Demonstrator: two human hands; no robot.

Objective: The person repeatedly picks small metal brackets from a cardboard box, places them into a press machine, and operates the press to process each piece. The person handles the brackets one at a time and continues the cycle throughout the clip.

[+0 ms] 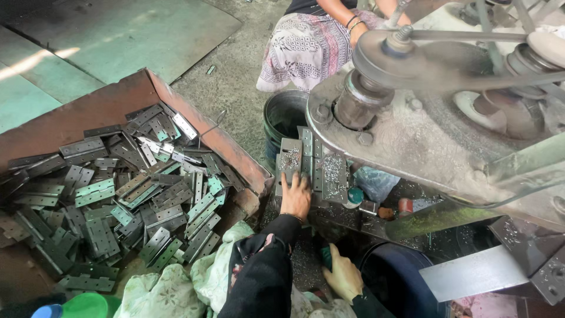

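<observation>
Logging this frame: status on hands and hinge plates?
Left hand flat on hinge plates under the drill. Right hand grips green handle. Metal shavings on plates.

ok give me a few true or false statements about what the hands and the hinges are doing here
1. The left hand rests on a metal plate under the machine. True.
2. The right hand is lifted up to the belt wheel. False: it is low, closed around a green handle.
3. The wooden box on the left holds a pile of metal hinges. True.
4. The hinges are stacked in neat rows. False: they lie jumbled.
5. Another person sits beyond the black bucket. True.
</observation>
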